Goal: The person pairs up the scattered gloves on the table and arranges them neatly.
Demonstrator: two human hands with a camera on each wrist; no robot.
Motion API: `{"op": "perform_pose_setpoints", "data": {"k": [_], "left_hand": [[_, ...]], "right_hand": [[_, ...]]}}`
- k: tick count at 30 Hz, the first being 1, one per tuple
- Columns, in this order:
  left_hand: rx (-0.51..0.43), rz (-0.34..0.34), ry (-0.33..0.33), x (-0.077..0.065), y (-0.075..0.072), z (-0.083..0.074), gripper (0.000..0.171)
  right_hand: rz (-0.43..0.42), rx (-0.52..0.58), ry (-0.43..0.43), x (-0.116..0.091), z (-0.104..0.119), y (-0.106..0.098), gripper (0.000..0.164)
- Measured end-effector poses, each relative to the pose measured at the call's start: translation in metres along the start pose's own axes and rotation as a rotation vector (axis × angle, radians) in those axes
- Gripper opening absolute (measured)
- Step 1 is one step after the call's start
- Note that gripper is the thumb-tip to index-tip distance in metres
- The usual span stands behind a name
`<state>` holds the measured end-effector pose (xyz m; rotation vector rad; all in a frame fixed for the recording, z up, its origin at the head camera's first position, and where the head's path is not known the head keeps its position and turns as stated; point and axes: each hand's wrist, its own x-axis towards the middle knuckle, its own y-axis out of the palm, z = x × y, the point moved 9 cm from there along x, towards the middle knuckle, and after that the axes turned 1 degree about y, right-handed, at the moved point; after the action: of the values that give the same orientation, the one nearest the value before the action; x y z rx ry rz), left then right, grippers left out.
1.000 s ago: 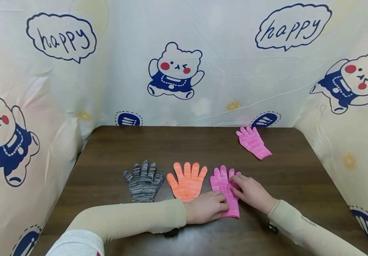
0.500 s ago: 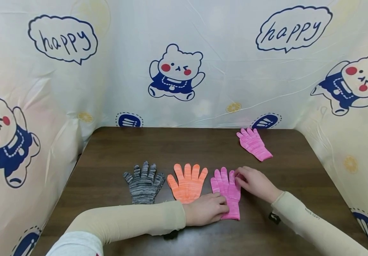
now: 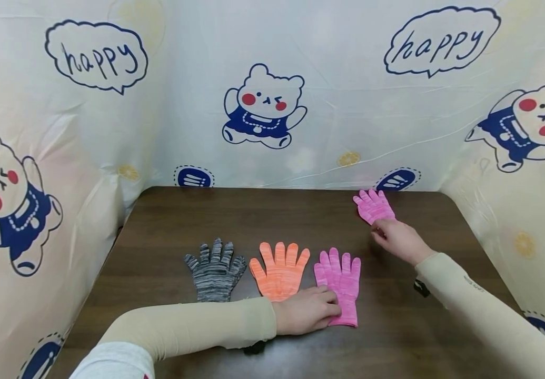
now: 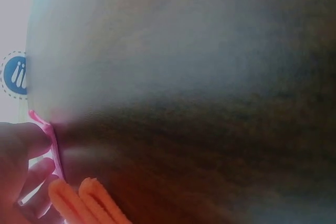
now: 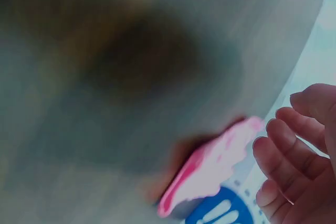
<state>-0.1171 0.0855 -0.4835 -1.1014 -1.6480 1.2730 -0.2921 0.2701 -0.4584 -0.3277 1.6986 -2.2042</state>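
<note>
Near the middle right of the table lies a pink glove (image 3: 343, 279), palm flat and fingers pointing away. My left hand (image 3: 306, 310) rests on its cuff end; in the left wrist view the thumb and fingers touch the pink glove's edge (image 4: 55, 153). My right hand (image 3: 402, 239) is over the cuff of a second pink glove (image 3: 375, 207) at the back right, hiding that cuff. In the right wrist view its loosely bent fingers (image 5: 283, 163) show apart from the pink fabric, with nothing between them.
An orange glove (image 3: 279, 271) and a grey striped glove (image 3: 215, 271) lie in a row left of the near pink one, partly behind the left forearm. The dark wooden table (image 3: 253, 216) ends at a printed cloth backdrop (image 3: 263, 163).
My right hand has left the fingers of the near pink glove and moved back and right to the far one. The left hand has stayed on the near glove's cuff end.
</note>
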Motion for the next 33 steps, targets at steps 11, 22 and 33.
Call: {"op": "perform_pose_setpoints", "data": {"k": [11, 22, 33], "left_hand": [[0.004, -0.001, 0.004, 0.000, -0.001, 0.000, 0.012], [-0.010, -0.003, 0.001, 0.000, 0.002, 0.002, 0.013], [-0.009, 0.001, -0.004, -0.001, 0.000, 0.002, 0.014]], "right_hand": [[0.073, -0.090, 0.086, 0.026, -0.047, -0.001, 0.012], [0.097, -0.133, 0.087, 0.043, -0.066, 0.007, 0.010], [0.136, -0.105, 0.131, 0.048, -0.069, 0.012, 0.007]]}}
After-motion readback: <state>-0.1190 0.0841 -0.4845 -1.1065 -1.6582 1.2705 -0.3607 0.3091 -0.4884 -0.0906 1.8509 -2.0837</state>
